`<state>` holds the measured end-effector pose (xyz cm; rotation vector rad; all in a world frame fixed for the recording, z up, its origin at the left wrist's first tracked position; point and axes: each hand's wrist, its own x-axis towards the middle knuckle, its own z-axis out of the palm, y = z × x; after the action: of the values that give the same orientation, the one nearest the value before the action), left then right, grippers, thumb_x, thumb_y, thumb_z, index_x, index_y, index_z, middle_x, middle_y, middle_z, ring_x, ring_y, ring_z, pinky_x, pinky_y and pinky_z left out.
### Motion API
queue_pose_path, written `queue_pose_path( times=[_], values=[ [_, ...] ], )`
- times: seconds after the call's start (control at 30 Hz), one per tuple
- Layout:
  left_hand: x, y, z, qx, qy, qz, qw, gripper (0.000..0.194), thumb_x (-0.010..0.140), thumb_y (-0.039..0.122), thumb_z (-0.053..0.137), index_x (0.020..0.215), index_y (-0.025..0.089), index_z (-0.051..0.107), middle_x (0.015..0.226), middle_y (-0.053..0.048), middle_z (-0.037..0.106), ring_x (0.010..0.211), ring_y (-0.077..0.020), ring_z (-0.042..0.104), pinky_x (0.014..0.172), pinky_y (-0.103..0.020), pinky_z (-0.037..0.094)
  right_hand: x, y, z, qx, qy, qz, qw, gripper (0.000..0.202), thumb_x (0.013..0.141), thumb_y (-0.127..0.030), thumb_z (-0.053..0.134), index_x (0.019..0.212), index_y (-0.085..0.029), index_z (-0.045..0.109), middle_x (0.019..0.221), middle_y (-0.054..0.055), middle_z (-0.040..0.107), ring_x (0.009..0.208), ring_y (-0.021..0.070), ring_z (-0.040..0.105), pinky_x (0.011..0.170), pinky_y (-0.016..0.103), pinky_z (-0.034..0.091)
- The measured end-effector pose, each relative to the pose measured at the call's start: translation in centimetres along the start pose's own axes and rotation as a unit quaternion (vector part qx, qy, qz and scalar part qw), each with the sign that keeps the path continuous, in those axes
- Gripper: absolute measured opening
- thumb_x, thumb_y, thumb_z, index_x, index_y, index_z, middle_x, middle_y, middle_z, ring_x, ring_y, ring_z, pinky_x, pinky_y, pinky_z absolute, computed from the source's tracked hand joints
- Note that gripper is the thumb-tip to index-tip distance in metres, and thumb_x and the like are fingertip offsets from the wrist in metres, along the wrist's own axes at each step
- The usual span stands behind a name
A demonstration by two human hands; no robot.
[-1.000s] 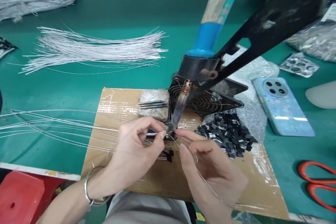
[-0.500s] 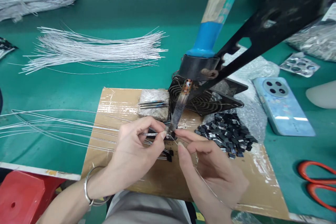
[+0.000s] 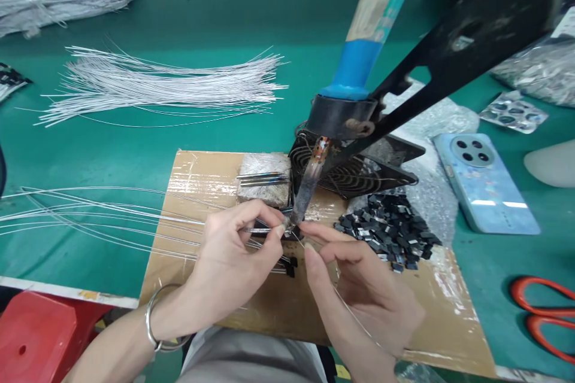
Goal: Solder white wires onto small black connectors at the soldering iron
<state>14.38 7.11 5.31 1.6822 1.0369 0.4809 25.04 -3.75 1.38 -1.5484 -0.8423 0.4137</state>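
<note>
My left hand (image 3: 233,266) is closed, thumb and forefinger pinching a thin white wire (image 3: 257,230) right under the tip of a soldering iron (image 3: 309,182). My right hand (image 3: 359,287) is closed on a fine strand of solder wire (image 3: 353,314), which runs up between thumb and forefinger to the same spot. The iron, with its blue handle, is clamped pointing down in a black stand arm (image 3: 431,84). What lies exactly at the tip is mostly hidden by my fingertips. Below it, white wires with small black ends (image 3: 290,267) rest on the cardboard (image 3: 211,170).
Right of the tip lies a heap of small black parts (image 3: 390,230). Behind it stands a black fan (image 3: 354,173), beside a wrapped block (image 3: 265,192) bearing thin rods. A white wire bundle (image 3: 175,84), a blue phone (image 3: 489,185) and red-handled scissors (image 3: 545,311) lie on the green table.
Both hands hold almost the same pose at the iron's tip. Apart from a very slight shift of the whole view, nothing visibly differs.
</note>
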Motion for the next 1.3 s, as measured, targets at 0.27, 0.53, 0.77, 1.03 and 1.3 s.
queue_pose_path(
  times=[0.27,0.53,0.77,1.03,1.3],
  values=[
    [-0.19,-0.04,-0.06,-0.021,-0.005,0.005,1.0,0.009,0.085,0.014,0.062,0.079,0.015,0.069,0.086,-0.006,0.075,0.08,-0.0201,0.071,0.067,-0.029,0.055,-0.07,-0.32,-0.02,-0.011,0.007,0.009,1.0,0.012,0.084,-0.014,0.072,0.08,-0.022,0.065,0.106,0.007,0.078,0.098,0.0225,0.076,0.082,0.033,0.062],
    [-0.29,-0.1,-0.1,-0.02,-0.005,0.01,1.0,0.01,0.085,0.013,0.062,0.078,0.016,0.068,0.087,-0.007,0.076,0.079,-0.0194,0.07,0.066,-0.028,0.055,-0.06,-0.37,-0.1,-0.019,-0.004,0.012,1.0,0.014,0.084,-0.013,0.072,0.081,-0.023,0.065,0.105,0.006,0.079,0.098,0.0238,0.076,0.082,0.034,0.062],
    [-0.25,-0.16,-0.16,-0.014,-0.004,0.016,1.0,0.01,0.085,0.013,0.062,0.079,0.016,0.068,0.087,-0.006,0.076,0.081,-0.02,0.07,0.069,-0.029,0.055,-0.1,-0.24,-0.09,-0.005,-0.004,-0.009,1.0,0.015,0.084,-0.01,0.071,0.08,-0.022,0.063,0.105,0.007,0.079,0.099,0.0242,0.077,0.083,0.033,0.062],
    [-0.28,-0.05,-0.06,-0.01,0.002,0.01,1.0,0.01,0.084,0.013,0.062,0.077,0.016,0.068,0.087,-0.007,0.076,0.081,-0.0198,0.071,0.067,-0.029,0.055,-0.11,-0.04,0.13,-0.002,0.006,-0.025,1.0,0.016,0.084,-0.011,0.071,0.08,-0.023,0.063,0.1,0.005,0.079,0.097,0.0233,0.077,0.081,0.033,0.061],
    [-0.22,-0.1,0.08,-0.007,0.003,0.004,1.0,0.009,0.083,0.014,0.063,0.077,0.015,0.069,0.086,-0.007,0.076,0.079,-0.0204,0.071,0.069,-0.03,0.057,-0.08,-0.03,0.29,-0.022,0.007,-0.027,0.999,0.015,0.084,-0.011,0.072,0.082,-0.024,0.064,0.102,0.006,0.079,0.095,0.0226,0.077,0.082,0.032,0.062]
  ],
)
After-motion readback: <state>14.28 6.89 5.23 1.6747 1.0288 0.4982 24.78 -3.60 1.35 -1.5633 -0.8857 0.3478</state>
